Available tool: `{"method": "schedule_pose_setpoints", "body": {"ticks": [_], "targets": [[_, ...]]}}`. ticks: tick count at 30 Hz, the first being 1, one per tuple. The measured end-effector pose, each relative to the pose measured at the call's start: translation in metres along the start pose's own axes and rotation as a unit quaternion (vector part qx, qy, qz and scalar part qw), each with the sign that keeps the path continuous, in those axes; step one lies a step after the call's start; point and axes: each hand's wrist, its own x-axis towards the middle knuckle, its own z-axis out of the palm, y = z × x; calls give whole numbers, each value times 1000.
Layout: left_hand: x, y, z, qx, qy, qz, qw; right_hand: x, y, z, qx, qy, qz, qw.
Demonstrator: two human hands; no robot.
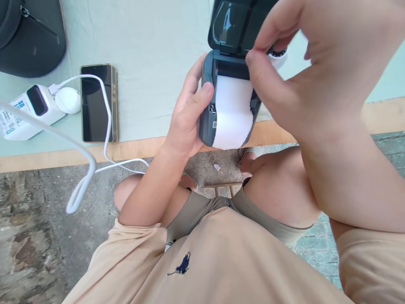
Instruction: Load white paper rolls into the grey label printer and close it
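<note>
My left hand (188,112) is wrapped round the side of a small dark grey portable printer (207,128), thumb on its near edge. The printer's dark see-through lid (236,27) stands open, tilted back. A strip of white paper (234,112) lies over the printer's opening and hangs past its front edge, with a ragged right side. Above the right side of the opening, near the lid's hinge, my right hand (284,63) has thumb and forefinger pinched together. Whatever is between those fingertips, if anything, is too small or hidden to make out.
On the light green tabletop (142,46) lie a phone (96,105) and a white power bank (27,112) with a looping white cable (85,169). A black zipped bag (31,42) is at the far left. A white round object (279,59) is partly behind my right hand.
</note>
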Motion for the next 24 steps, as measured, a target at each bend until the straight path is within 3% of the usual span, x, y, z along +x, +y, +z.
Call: {"method": "schedule_pose_setpoints", "body": {"ticks": [5, 10, 15, 18, 21, 23, 24], "targets": [[-1, 2, -2, -23, 6, -8, 1000, 4, -8, 4, -85, -157, 25, 984], [-2, 1, -1, -25, -19, 2, 1000, 5, -6, 8, -101, -206, 31, 973], [-1, -1, -3, -20, 1, 2, 1000, 5, -6, 1, -36, -161, 31, 986], [0, -2, -4, -13, 10, 16, 1000, 4, -6, -7, 123, -101, 17, 987], [2, -2, -4, -16, 17, 29, 999, 4, 5, -9, 371, -22, 73, 926], [2, -1, -3, -3, 14, 26, 1000, 5, 23, -6, 427, 26, 116, 897], [2, -1, -3, 6, 8, 21, 1000, 5, 35, -3, 396, -35, 119, 910]]}}
